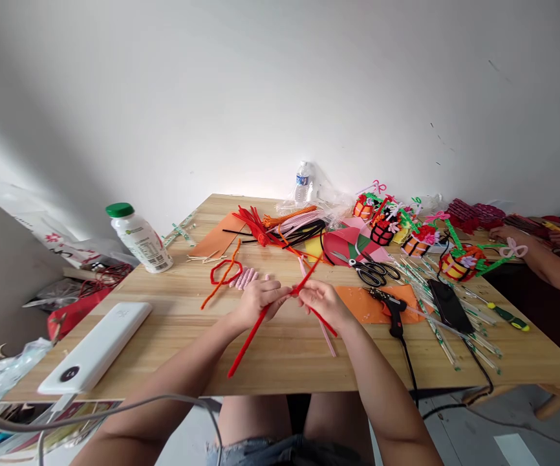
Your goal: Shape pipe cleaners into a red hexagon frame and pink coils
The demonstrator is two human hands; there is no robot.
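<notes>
Grip: left hand (259, 299) and right hand (323, 299) both pinch red pipe cleaners (280, 303), crossed above mid-table.
Around: pink coil (244, 277) just behind left hand; scissors (376, 272) and glue gun (392, 309) right.
Obstacles: power bank (96, 345) and bottle (139, 239) well left.
Room: bare table (284, 369) up to the near edge.

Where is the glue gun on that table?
The black glue gun lies right of the person's right hand, on an orange sheet, just below the scissors.
</notes>
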